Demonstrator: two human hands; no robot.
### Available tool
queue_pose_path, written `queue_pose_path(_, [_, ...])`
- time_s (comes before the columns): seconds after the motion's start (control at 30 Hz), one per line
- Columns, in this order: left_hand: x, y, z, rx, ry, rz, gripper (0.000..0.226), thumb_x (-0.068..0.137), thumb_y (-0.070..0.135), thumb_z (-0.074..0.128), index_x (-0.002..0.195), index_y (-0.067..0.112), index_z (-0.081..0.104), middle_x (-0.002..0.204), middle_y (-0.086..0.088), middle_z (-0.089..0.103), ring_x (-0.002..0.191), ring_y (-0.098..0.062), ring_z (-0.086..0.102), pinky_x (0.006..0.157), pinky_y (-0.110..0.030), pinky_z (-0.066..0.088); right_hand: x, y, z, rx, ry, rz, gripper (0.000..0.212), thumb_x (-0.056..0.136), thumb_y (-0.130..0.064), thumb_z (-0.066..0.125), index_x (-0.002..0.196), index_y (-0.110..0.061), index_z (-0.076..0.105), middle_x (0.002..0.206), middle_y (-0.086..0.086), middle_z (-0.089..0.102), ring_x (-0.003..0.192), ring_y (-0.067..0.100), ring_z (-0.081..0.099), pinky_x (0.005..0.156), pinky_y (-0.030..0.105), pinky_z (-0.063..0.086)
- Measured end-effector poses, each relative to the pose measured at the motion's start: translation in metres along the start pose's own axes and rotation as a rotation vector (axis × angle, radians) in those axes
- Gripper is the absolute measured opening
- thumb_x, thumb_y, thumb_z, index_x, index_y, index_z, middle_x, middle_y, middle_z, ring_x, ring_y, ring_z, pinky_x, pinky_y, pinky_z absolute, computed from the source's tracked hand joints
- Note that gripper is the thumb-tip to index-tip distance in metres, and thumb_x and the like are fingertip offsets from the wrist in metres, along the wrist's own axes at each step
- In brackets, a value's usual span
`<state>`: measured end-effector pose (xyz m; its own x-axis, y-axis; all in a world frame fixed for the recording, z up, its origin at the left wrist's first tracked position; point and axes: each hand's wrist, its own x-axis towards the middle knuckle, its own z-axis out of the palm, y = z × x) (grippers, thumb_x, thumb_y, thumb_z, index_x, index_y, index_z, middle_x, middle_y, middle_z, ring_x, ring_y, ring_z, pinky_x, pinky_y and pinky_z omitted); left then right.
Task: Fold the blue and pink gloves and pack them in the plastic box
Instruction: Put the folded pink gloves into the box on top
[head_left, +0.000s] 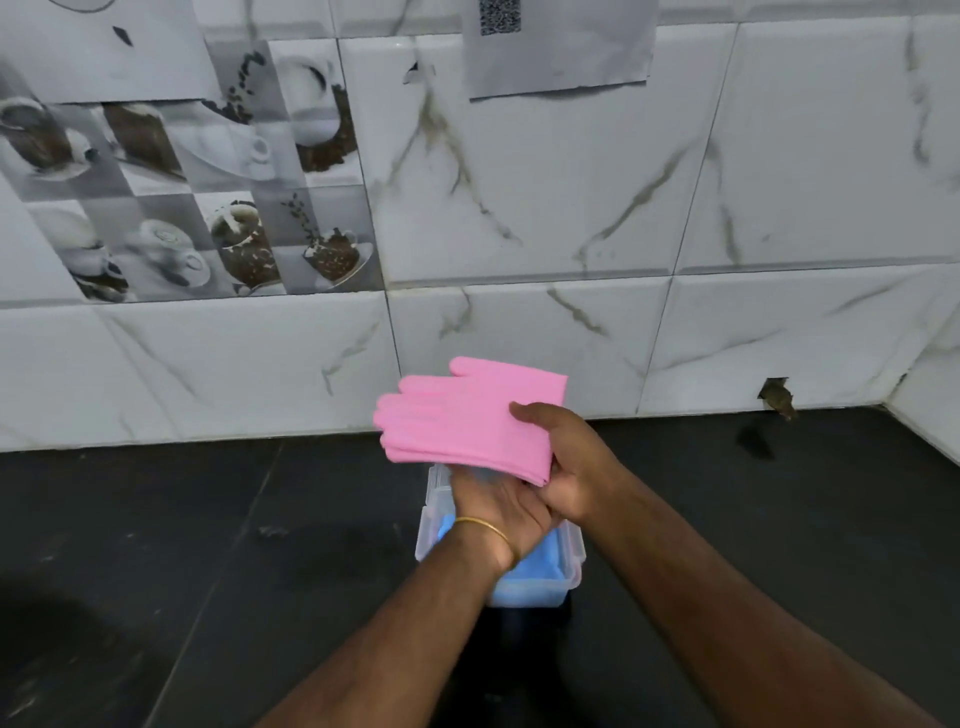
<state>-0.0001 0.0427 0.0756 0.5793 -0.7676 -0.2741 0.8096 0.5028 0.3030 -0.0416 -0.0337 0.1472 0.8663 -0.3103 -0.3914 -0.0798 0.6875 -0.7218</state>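
The pink gloves (467, 421) are stacked flat, fingers pointing left, and held in the air above the clear plastic box (575, 564) on the dark counter. My right hand (569, 467) pinches their right edge, thumb on top. Underneath them my left hand (493, 512), a gold bangle at its wrist, lies palm up with its fingertips hidden by the gloves. The blue gloves (535, 569) lie inside the box, partly covered by my left wrist.
The black counter (208, 545) runs to a white marble-tiled wall (571, 208) right behind the box. Decorative coffee-cup tiles are at upper left, a paper sheet (561, 47) is stuck high on the wall, and a small hole (776, 397) is at the wall's base right.
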Motion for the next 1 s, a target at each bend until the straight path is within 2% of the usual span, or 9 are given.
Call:
queue_pose_path(0.1, [-0.007, 0.041, -0.009, 0.114, -0.020, 0.108, 0.051, 0.092, 0.043, 0.044, 0.131, 0.012, 0.058, 0.117, -0.022, 0.066, 0.103, -0.038, 0.065, 0.079, -0.049, 0.054, 0.000, 0.011, -0.012, -0.093, 0.041, 0.007, 0.024, 0.083, -0.004, 0.067, 0.107, -0.001, 0.064, 0.097, 0.020, 0.075, 0.092, 0.034, 0.069, 0.089, 0.049, 0.055])
queue_pose_path(0.17, [-0.012, 0.059, -0.022, 0.069, -0.001, 0.114, 0.050, 0.092, 0.052, 0.036, 0.123, 0.019, 0.056, 0.107, -0.022, 0.066, 0.096, -0.037, 0.066, 0.075, -0.045, 0.055, 0.002, 0.020, -0.022, -0.130, 0.078, 0.014, 0.027, 0.084, -0.003, 0.066, 0.111, -0.001, 0.062, 0.099, 0.020, 0.074, 0.093, 0.034, 0.069, 0.086, 0.048, 0.057])
queue_pose_path(0.3, [-0.025, 0.074, -0.047, 0.071, -0.062, -0.001, 0.098, 0.041, 0.088, 0.056, 0.108, 0.018, 0.071, 0.116, -0.018, 0.068, 0.112, -0.040, 0.061, 0.093, -0.060, 0.045, 0.007, 0.031, -0.043, -0.196, 0.142, 0.033, 0.030, 0.085, -0.002, 0.064, 0.116, 0.001, 0.060, 0.108, 0.022, 0.072, 0.099, 0.037, 0.068, 0.082, 0.046, 0.058])
queue_pose_path(0.4, [-0.032, 0.076, -0.063, 0.127, -0.084, -0.084, 0.081, 0.057, 0.078, 0.068, 0.107, 0.014, 0.068, 0.114, -0.014, 0.066, 0.117, -0.033, 0.057, 0.102, -0.054, 0.042, 0.009, 0.038, -0.054, -0.345, 0.177, -0.008, 0.029, 0.085, 0.002, 0.061, 0.114, 0.001, 0.062, 0.103, 0.019, 0.075, 0.092, 0.033, 0.071, 0.070, 0.039, 0.060])
queue_pose_path(0.47, [-0.032, 0.073, -0.069, 0.201, -0.027, -0.102, 0.061, 0.073, 0.058, 0.068, 0.111, 0.010, 0.067, 0.109, -0.017, 0.069, 0.105, -0.034, 0.064, 0.091, -0.052, 0.051, 0.010, 0.046, -0.058, -0.522, 0.219, -0.048, 0.026, 0.086, 0.001, 0.060, 0.112, 0.001, 0.063, 0.103, 0.017, 0.075, 0.088, 0.030, 0.072, 0.066, 0.035, 0.059])
queue_pose_path(0.63, [-0.028, 0.061, -0.073, 0.344, 0.195, -0.090, 0.035, 0.069, 0.031, 0.065, 0.099, 0.012, 0.068, 0.093, -0.015, 0.070, 0.086, -0.034, 0.065, 0.080, -0.045, 0.052, 0.016, 0.056, -0.069, -1.283, 0.416, -0.171, 0.041, 0.081, -0.019, 0.066, 0.119, -0.006, 0.055, 0.114, 0.009, 0.061, 0.095, 0.020, 0.062, 0.075, 0.031, 0.051])
queue_pose_path(0.77, [-0.023, 0.055, -0.076, 0.416, 0.271, -0.097, 0.028, 0.072, 0.024, 0.060, 0.094, 0.009, 0.069, 0.087, -0.016, 0.070, 0.080, -0.034, 0.065, 0.080, -0.045, 0.053, 0.009, 0.061, -0.071, -1.748, 0.364, -0.084, 0.051, 0.080, -0.035, 0.061, 0.125, -0.012, 0.055, 0.124, 0.010, 0.052, 0.111, 0.028, 0.055, 0.092, 0.036, 0.050])
queue_pose_path(0.83, [-0.022, 0.054, -0.077, 0.463, 0.304, -0.094, 0.022, 0.076, 0.022, 0.055, 0.088, 0.010, 0.069, 0.083, -0.015, 0.069, 0.075, -0.033, 0.064, 0.076, -0.042, 0.052, 0.008, 0.061, -0.068, -1.914, 0.334, -0.136, 0.053, 0.081, -0.037, 0.059, 0.130, -0.018, 0.054, 0.126, 0.006, 0.053, 0.118, 0.028, 0.050, 0.096, 0.039, 0.050])
queue_pose_path(1.0, [-0.022, 0.053, -0.075, 0.497, 0.356, -0.106, 0.020, 0.077, 0.019, 0.051, 0.087, 0.010, 0.067, 0.081, -0.015, 0.065, 0.074, -0.032, 0.062, 0.072, -0.040, 0.051, 0.017, 0.060, -0.057, -1.990, 0.035, -0.172, 0.055, 0.086, -0.015, 0.054, 0.138, -0.031, 0.051, 0.143, -0.001, 0.046, 0.133, 0.024, 0.041, 0.109, 0.035, 0.040])
